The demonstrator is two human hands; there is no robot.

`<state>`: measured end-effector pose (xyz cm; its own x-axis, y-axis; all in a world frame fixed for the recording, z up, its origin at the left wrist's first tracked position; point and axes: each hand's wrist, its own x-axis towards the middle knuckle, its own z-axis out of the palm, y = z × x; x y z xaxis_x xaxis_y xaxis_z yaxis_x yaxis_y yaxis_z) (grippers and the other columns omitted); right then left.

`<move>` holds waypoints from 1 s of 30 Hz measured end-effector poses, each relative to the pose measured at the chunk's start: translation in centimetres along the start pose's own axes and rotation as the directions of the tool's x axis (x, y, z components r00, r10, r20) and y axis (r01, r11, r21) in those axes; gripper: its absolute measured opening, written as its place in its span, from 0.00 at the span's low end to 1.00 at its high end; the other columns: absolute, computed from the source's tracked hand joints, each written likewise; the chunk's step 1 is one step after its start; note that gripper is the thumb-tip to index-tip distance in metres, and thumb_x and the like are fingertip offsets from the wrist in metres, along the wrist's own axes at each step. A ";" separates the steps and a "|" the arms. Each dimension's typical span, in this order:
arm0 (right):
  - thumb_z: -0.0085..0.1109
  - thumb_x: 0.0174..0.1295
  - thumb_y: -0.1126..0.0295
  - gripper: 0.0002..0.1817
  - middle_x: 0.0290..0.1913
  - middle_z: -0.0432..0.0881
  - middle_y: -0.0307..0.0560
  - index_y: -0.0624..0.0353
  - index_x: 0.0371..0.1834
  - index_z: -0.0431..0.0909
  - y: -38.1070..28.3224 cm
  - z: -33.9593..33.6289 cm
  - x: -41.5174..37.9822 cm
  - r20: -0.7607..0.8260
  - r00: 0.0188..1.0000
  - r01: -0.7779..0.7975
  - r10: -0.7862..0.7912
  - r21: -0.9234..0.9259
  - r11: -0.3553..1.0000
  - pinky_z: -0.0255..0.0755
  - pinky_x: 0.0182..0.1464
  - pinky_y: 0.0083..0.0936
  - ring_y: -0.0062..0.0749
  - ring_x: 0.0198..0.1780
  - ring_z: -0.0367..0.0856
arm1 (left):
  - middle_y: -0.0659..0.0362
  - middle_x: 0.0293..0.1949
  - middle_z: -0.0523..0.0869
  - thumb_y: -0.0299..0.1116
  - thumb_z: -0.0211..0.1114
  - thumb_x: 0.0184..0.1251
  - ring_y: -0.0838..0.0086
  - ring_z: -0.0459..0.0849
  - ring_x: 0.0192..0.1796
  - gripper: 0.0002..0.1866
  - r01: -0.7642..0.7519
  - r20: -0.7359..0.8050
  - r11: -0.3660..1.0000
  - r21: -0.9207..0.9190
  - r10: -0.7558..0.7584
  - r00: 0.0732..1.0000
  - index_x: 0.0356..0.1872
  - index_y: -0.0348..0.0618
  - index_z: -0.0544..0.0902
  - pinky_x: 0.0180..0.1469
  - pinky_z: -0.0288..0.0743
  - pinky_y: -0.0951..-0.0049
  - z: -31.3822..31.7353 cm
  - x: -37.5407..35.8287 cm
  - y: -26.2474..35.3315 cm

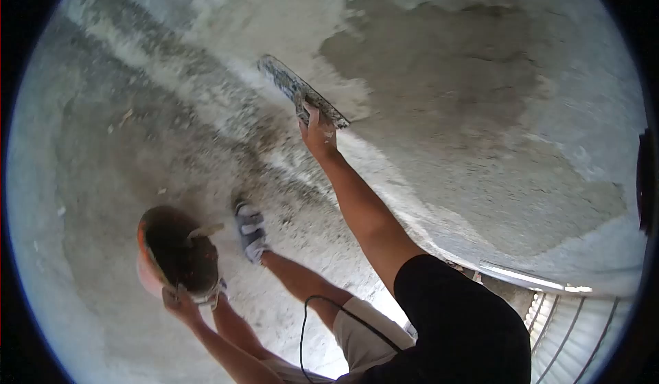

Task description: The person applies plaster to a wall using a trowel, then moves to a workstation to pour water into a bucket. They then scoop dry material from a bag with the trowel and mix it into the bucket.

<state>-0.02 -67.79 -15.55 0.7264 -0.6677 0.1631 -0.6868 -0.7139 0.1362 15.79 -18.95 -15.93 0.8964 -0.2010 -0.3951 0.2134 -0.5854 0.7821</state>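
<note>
My right hand (pixel 319 134) is stretched out, its fingers wrapped round the grip of a plastering trowel (pixel 283 80). The trowel's long flat blade is smeared with grey material and lies at a slant close to the foot of the wall (pixel 576 95); whether it touches cannot be made out. My left hand (pixel 181 306) grips the near rim of a reddish bucket (pixel 145 271), which is tilted so its dark inside shows. A pale stick-like handle (pixel 206 231) sticks out of the bucket. A darker, damp-looking patch of plaster (pixel 446 75) spreads over the wall beyond the trowel.
Crumbs of grey debris (pixel 264 147) lie along the line where floor and wall meet. My foot in a grey strapped shoe (pixel 251 229) stands on the dusty floor (pixel 96 178). A black cable (pixel 304 325) loops by my legs. Light-coloured slatted panels (pixel 573 332) show at lower right.
</note>
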 end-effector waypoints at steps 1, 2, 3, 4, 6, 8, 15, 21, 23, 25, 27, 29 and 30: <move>0.57 0.65 0.56 0.25 0.51 0.81 0.60 0.63 0.58 0.72 -1.1 1.8 -1.4 0.030 1.000 -0.001 -0.001 0.046 0.999 0.74 0.54 0.39 0.51 0.52 0.80 | 0.55 0.21 0.69 0.24 0.62 0.54 0.71 0.67 0.27 0.08 -0.021 0.000 0.995 -0.093 0.021 1.000 0.25 0.35 0.69 0.30 0.65 0.68 -0.2 -0.1 -0.1; 0.58 0.64 0.58 0.25 0.53 0.80 0.60 0.62 0.60 0.71 -2.4 3.1 -3.5 0.206 0.977 -0.075 0.054 0.096 0.993 0.74 0.56 0.39 0.51 0.53 0.79 | 0.56 0.20 0.68 0.24 0.62 0.54 0.72 0.67 0.26 0.09 -0.015 0.019 1.000 0.019 0.014 1.000 0.24 0.35 0.68 0.30 0.64 0.69 -0.8 -0.2 -0.8; 0.59 0.63 0.59 0.26 0.54 0.79 0.60 0.61 0.62 0.70 -3.5 3.7 -5.8 0.373 0.922 -0.162 0.106 0.120 0.980 0.73 0.57 0.40 0.51 0.54 0.79 | 0.57 0.20 0.67 0.23 0.62 0.54 0.72 0.66 0.26 0.10 -0.019 0.053 0.992 0.124 0.012 0.999 0.23 0.36 0.67 0.29 0.63 0.69 -1.2 0.1 -1.7; 0.55 0.67 0.58 0.25 0.57 0.77 0.61 0.63 0.61 0.70 -4.8 2.3 -6.7 0.532 0.837 -0.235 0.129 0.135 0.963 0.71 0.60 0.38 0.50 0.58 0.76 | 0.57 0.19 0.67 0.23 0.62 0.54 0.72 0.66 0.26 0.11 -0.022 0.040 0.991 0.131 0.017 0.999 0.22 0.36 0.67 0.29 0.63 0.69 -0.9 0.2 -1.9; 0.53 0.68 0.56 0.25 0.57 0.77 0.62 0.64 0.60 0.71 -6.1 1.9 -11.0 0.576 0.814 -0.233 0.076 0.204 0.951 0.71 0.60 0.39 0.51 0.58 0.76 | 0.58 0.19 0.68 0.23 0.63 0.53 0.73 0.66 0.25 0.11 0.016 0.013 0.993 0.119 -0.018 1.000 0.21 0.36 0.67 0.28 0.63 0.69 -0.9 0.0 -1.4; 0.51 0.69 0.54 0.26 0.57 0.77 0.62 0.65 0.59 0.71 -5.9 2.2 -12.6 0.598 0.801 -0.222 0.019 0.267 0.938 0.70 0.60 0.39 0.52 0.59 0.75 | 0.58 0.19 0.69 0.22 0.63 0.52 0.73 0.67 0.25 0.10 0.056 -0.019 0.992 0.116 -0.054 0.998 0.22 0.36 0.68 0.28 0.64 0.69 -0.5 0.2 -0.3; 0.48 0.71 0.53 0.25 0.53 0.78 0.65 0.66 0.54 0.75 -5.3 6.5 -14.1 0.945 0.308 -0.390 -0.106 0.227 0.892 0.70 0.56 0.44 0.58 0.55 0.76 | 0.60 0.23 0.76 0.22 0.61 0.54 0.75 0.71 0.28 0.05 0.149 -0.042 0.989 0.013 -0.148 0.988 0.25 0.34 0.73 0.32 0.68 0.73 -0.3 0.4 -0.6; 0.47 0.71 0.56 0.22 0.57 0.76 0.61 0.63 0.58 0.74 -7.3 11.7 -14.7 0.968 0.214 -0.493 -0.135 0.226 0.840 0.71 0.58 0.42 0.54 0.59 0.75 | 0.60 0.24 0.78 0.22 0.60 0.53 0.77 0.72 0.29 0.03 0.164 -0.020 0.986 -0.038 -0.165 0.986 0.27 0.33 0.76 0.33 0.68 0.75 0.2 0.5 0.1; 0.47 0.71 0.57 0.23 0.61 0.73 0.61 0.59 0.63 0.70 -7.2 12.9 -14.5 0.936 0.343 -0.409 -0.082 0.228 0.883 0.68 0.61 0.43 0.52 0.62 0.73 | 0.61 0.25 0.78 0.21 0.59 0.51 0.79 0.72 0.29 0.02 0.104 -0.012 0.994 -0.043 -0.104 0.994 0.27 0.34 0.77 0.33 0.68 0.76 0.1 0.7 0.4; 0.48 0.70 0.58 0.27 0.66 0.68 0.59 0.56 0.69 0.63 -7.5 15.7 -13.1 0.861 0.405 -0.288 0.308 -0.200 0.936 0.63 0.67 0.44 0.52 0.67 0.66 | 0.62 0.26 0.79 0.20 0.59 0.51 0.80 0.72 0.30 0.03 0.181 0.006 0.978 -0.108 -0.181 0.983 0.28 0.34 0.78 0.35 0.68 0.78 -0.2 0.7 -0.6; 0.47 0.71 0.56 0.28 0.68 0.66 0.58 0.56 0.70 0.61 -8.6 12.4 -11.1 0.616 0.649 -0.460 0.447 -0.150 0.875 0.60 0.68 0.43 0.50 0.70 0.62 | 0.61 0.30 0.80 0.19 0.58 0.51 0.79 0.75 0.33 0.06 0.226 0.012 0.958 -0.176 -0.228 0.974 0.32 0.33 0.79 0.39 0.69 0.78 -0.6 0.6 -0.2; 0.46 0.71 0.55 0.29 0.69 0.65 0.59 0.56 0.71 0.60 -9.5 10.9 -9.0 0.646 0.637 -0.490 0.421 -0.083 0.868 0.60 0.68 0.43 0.50 0.71 0.60 | 0.60 0.34 0.82 0.18 0.57 0.51 0.78 0.77 0.37 0.09 0.264 0.030 0.929 -0.260 -0.266 0.964 0.35 0.32 0.80 0.43 0.70 0.79 -0.6 0.7 0.2; 0.45 0.71 0.53 0.30 0.70 0.63 0.60 0.57 0.71 0.59 -9.7 10.6 -8.6 0.663 0.630 -0.518 0.404 -0.028 0.855 0.59 0.68 0.44 0.50 0.72 0.58 | 0.60 0.35 0.83 0.18 0.57 0.51 0.78 0.78 0.37 0.10 0.274 0.035 0.907 -0.320 -0.277 0.960 0.37 0.32 0.80 0.45 0.71 0.79 -0.6 0.7 0.4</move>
<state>0.71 -57.38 -28.64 0.1973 -0.8490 -0.4902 -0.9642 -0.2583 0.0592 16.71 -18.87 -15.61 0.7878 -0.0582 -0.6132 0.5633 -0.3345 0.7555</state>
